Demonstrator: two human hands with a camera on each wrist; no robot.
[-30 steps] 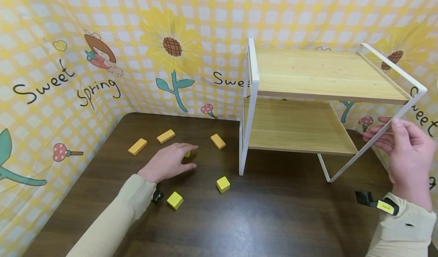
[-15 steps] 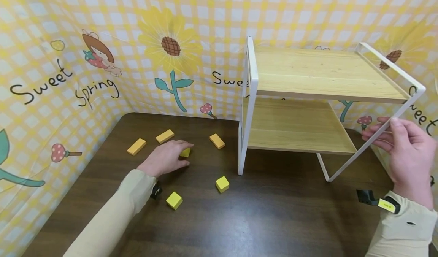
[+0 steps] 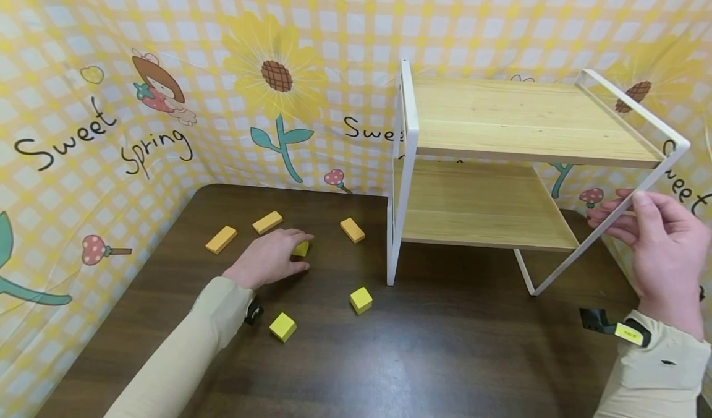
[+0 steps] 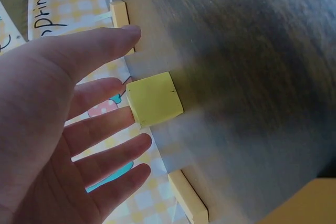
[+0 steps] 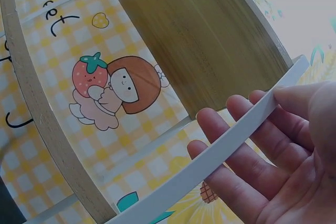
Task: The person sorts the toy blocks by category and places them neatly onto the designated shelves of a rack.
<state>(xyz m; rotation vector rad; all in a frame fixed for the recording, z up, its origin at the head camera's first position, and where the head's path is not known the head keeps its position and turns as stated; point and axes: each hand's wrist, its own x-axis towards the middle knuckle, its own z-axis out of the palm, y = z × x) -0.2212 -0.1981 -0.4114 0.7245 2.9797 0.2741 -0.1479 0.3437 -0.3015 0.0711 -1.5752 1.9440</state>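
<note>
On the table, my left hand (image 3: 266, 258) reaches over a yellow cube (image 3: 302, 249), palm toward it, thumb and fingers spread. From the left wrist view, the fingertips lie behind the cube (image 4: 155, 99), one right at its edge, while the thumb (image 4: 100, 48) stands apart from it. My right hand (image 3: 664, 238) holds the white side bar of a two-tier wooden shelf (image 3: 534, 118). Its thumb presses one face of the bar (image 5: 210, 158) and the fingers curl behind, as the right wrist view shows.
Two more yellow cubes (image 3: 361, 300) lie nearer the front. Three orange blocks lie toward the back: one at far left (image 3: 221, 239), another (image 3: 267, 222) beside it, a third (image 3: 353, 230) near the shelf's left leg. A checked cloth (image 3: 311, 96) hangs behind.
My left hand has drawn slightly left, so more of the yellow cube by its fingers shows. The right hand stays on the shelf's bar, and the shelf has not moved.
</note>
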